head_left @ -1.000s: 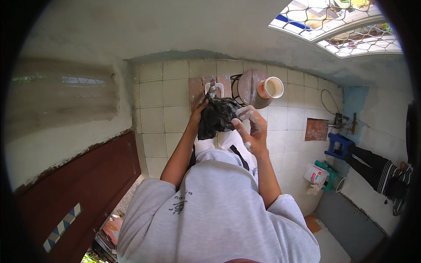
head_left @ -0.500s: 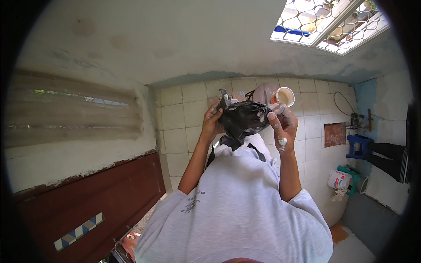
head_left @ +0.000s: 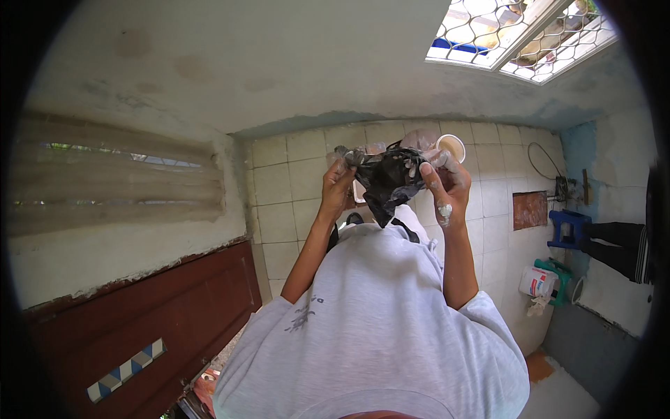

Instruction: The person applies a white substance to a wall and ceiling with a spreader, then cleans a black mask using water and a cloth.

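A crumpled black plastic bag (head_left: pixel 387 180) is stretched between my two hands in front of my chest. My left hand (head_left: pixel 339 180) pinches its left edge, where the plastic bunches up near the fingers. At the opposite edge my right hand (head_left: pixel 447 180) grips the bag between thumb and fingers; whitish paste is smeared over its fingers and near the wrist. Pale smears also show on the bag. Just beyond my right hand stands a white-rimmed tub (head_left: pixel 451 147) with light brown contents, partly covered by the fingers.
Pale tiles (head_left: pixel 279 187) cover the floor below me. A maroon door (head_left: pixel 153 314) is at the left and a grilled window (head_left: pixel 516 35) at the upper right. Along the right side are a blue stool (head_left: pixel 569 229), a white bag (head_left: pixel 537 282) on something green, and hanging dark trousers (head_left: pixel 618 250).
The bag has been pulled wider and its mouth gapes more. A grey-white piece seen at my left fingers before no longer shows. Both hands stay at its edges.
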`<state>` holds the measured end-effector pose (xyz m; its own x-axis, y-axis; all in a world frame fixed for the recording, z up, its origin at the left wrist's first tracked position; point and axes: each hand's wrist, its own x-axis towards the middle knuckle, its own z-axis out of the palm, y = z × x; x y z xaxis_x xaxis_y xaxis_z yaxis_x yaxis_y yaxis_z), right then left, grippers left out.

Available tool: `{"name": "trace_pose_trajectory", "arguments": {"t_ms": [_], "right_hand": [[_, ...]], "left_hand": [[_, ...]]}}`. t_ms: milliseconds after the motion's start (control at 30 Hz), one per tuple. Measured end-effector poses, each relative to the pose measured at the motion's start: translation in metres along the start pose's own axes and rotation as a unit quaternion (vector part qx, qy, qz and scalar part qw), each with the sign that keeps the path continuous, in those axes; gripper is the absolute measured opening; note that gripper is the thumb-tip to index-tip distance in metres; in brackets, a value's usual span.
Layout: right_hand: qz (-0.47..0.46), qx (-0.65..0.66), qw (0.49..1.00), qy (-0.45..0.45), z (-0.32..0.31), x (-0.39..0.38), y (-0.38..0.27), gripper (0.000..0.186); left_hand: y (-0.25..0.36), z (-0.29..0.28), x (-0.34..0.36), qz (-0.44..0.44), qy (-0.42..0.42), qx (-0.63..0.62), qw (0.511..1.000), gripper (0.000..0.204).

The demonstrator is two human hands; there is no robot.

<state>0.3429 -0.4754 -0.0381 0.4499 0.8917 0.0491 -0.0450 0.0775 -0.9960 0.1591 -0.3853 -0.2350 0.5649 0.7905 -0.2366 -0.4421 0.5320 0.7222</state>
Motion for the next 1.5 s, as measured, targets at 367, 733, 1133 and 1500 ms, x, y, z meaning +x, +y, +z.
{"name": "trace_pose_trajectory", "arguments": {"t_ms": [367,733,1133,1500], "right_hand": [[0.027,0.025,0.999,0.017,0.004,-0.007,0.014,0.016],[0.057,-0.038,0.997,0.043,-0.028,-0.019,0.037,0.017],[0.167,-0.073,0.983,-0.008,-0.143,0.008,0.077,0.018],[0.263,-0.169,0.928,-0.203,-0.244,0.062,0.173,0.026]], "left_hand": [[-0.013,0.017,-0.004,0.040,-0.008,0.146,0.988,0.053],[-0.044,0.038,0.007,-0.040,0.043,0.152,0.987,0.043],[-0.075,0.095,0.060,0.027,0.060,0.333,0.941,0.046],[-0.163,0.125,0.125,0.038,0.158,0.401,0.902,0.046]]}}
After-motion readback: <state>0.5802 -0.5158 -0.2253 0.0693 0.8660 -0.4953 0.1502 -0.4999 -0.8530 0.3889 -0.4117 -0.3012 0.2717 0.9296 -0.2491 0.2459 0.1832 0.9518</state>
